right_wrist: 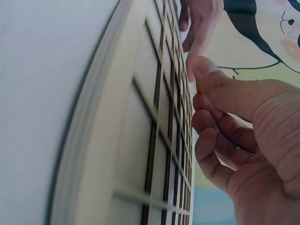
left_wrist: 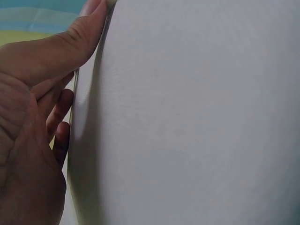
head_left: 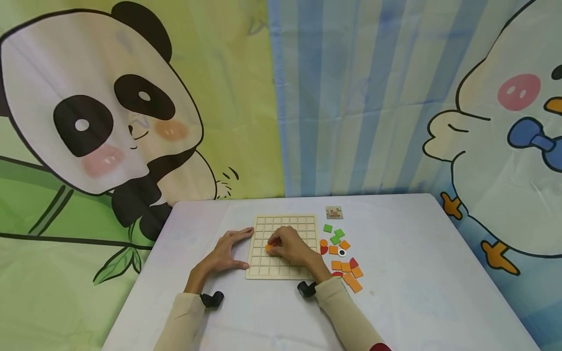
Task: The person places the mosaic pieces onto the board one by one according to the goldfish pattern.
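In frame's lower centre, steady board (head_left: pixel 277 273) w/ wide-spread L hand (head_left: pixel 223 252) & ease orange piece (head_left: pixel 268 248), pinched in R hand (head_left: pixel 291 246), down flat.

Both forearms (head_left: pixel 349 312) reach forward, the left hand (head_left: pixel 223 252) spread with thumb apart, the right hand (head_left: pixel 291 246) pinching, fingers curled toward its thumb.

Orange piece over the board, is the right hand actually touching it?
Touching: the head view shows the right hand pinching the orange piece between thumb and fingers, with its edge showing at their tips.
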The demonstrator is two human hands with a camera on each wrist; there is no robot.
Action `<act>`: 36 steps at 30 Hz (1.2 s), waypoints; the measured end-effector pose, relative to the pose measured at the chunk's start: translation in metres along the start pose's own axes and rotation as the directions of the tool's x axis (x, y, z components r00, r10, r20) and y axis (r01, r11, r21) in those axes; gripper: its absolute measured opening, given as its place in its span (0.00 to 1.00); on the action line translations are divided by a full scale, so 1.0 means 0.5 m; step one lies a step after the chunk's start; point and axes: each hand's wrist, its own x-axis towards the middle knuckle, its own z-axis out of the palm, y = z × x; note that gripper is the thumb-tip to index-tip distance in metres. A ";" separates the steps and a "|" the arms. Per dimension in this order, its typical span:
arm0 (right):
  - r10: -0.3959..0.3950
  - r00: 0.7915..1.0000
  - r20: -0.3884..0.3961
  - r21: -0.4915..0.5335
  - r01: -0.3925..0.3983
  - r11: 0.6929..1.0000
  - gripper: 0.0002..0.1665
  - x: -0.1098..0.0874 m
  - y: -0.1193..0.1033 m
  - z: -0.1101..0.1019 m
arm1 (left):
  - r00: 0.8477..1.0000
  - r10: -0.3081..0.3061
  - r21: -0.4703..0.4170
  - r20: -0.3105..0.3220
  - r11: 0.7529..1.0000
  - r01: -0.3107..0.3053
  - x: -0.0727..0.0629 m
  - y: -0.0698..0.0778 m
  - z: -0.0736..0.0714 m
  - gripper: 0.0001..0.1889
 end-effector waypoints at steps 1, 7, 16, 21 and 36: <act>0.000 1.000 0.000 0.005 0.000 1.000 0.13 0.005 -0.004 0.002 | 1.000 0.002 0.000 -0.002 1.000 -0.002 0.000 0.000 -0.001 0.56; -0.003 1.000 0.015 0.038 0.003 0.999 0.13 0.027 -0.022 0.014 | 1.000 0.002 -0.007 -0.006 1.000 -0.002 0.000 0.000 -0.005 0.57; 0.018 1.000 0.026 0.033 -0.019 0.999 0.12 0.041 -0.032 0.032 | 1.000 0.007 -0.012 -0.006 1.000 -0.007 0.005 0.003 -0.007 0.56; 0.031 0.999 0.027 0.021 -0.031 0.999 0.13 0.043 -0.026 0.043 | 1.000 0.017 -0.008 -0.011 1.000 -0.017 0.004 0.005 -0.005 0.55; 0.045 0.999 0.017 -0.002 -0.045 0.999 0.15 0.042 -0.031 0.048 | 1.000 -0.004 -0.015 -0.009 1.000 0.004 0.001 0.006 0.001 0.55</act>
